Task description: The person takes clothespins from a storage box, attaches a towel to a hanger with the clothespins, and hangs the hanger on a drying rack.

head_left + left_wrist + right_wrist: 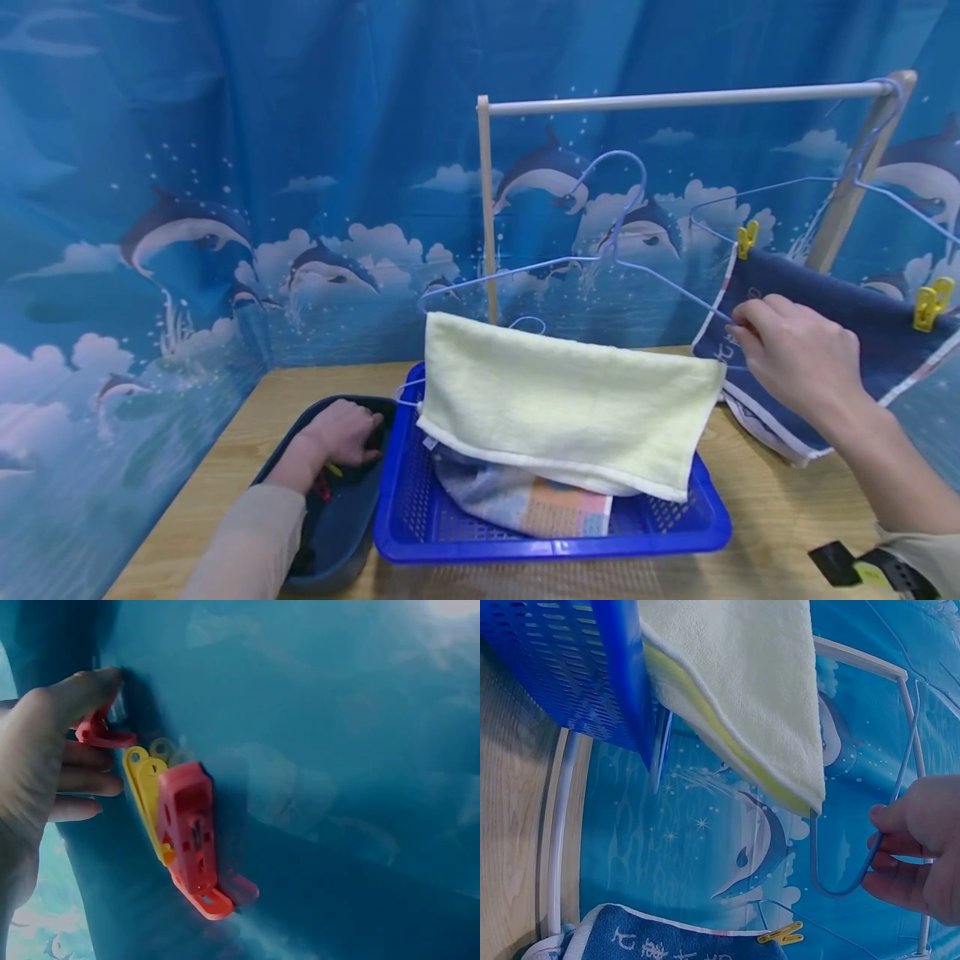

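My right hand (806, 354) grips a lilac wire hanger (525, 268) by its right corner. Over the hanger's lower bar hangs a folded pale yellow towel (570, 400), its lower edge over the blue basket (555, 548). Down inside the dark oval bin (337, 546), my left hand (341, 433) pinches a red clothespin (101, 729) between thumb and fingers. Beside those fingers in the left wrist view lie another red clothespin (187, 825) and a yellow clothespin (144, 799). In the right wrist view, my fingers (900, 874) curl round the hanger's bend.
A rack with a white rail (675, 98) stands behind the basket. On its right end hangs a second hanger (780, 183) with a navy towel (825, 325) held by yellow clothespins (932, 304). A patterned cloth (517, 492) lies in the basket. A dolphin-print curtain (150, 167) closes off the back.
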### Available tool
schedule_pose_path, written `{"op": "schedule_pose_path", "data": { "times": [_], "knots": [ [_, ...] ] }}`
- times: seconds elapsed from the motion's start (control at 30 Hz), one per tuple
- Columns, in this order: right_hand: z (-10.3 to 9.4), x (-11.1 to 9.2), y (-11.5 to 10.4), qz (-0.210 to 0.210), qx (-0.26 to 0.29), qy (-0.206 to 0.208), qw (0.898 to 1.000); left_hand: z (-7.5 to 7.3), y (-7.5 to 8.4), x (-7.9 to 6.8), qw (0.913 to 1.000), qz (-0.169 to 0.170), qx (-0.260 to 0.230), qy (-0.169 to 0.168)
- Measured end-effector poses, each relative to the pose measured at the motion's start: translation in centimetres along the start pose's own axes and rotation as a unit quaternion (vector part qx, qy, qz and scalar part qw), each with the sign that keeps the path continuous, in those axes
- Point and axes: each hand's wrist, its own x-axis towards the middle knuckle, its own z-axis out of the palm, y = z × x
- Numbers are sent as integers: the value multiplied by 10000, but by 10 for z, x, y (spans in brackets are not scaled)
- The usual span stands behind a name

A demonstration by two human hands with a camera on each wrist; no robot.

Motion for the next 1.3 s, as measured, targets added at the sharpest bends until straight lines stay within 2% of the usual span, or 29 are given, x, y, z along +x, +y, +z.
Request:
{"op": "schedule_pose_path", "data": {
  "times": [0.27, 0.47, 0.6, 0.87, 0.97, 1.2, 1.3],
  "knots": [
    [1, 0, 1, -12, 46, -15, 10000, -5, 0, -2, 9973, -521, -386, -349],
    [1, 0, 2, -8, 73, -28, 10000, -15, 0, -4, 9963, -617, -442, -391],
    [1, 1, 1, -18, 64, -30, 10000, -21, -2, -6, 9973, -563, -445, -140],
    [0, 1, 0, -57, 97, -12, 9999, -23, -8, -11, 9955, -415, -351, 778],
    [0, 1, 0, -70, 108, -7, 9999, -25, -9, -12, 9938, -506, -402, 904],
    [1, 1, -1, -66, 96, 18, 9999, -35, -12, -13, 9872, -905, -1031, 816],
    [1, 1, -1, -77, 71, 42, 9999, -40, -14, -13, 9859, -978, -1019, 903]
  ]
}}
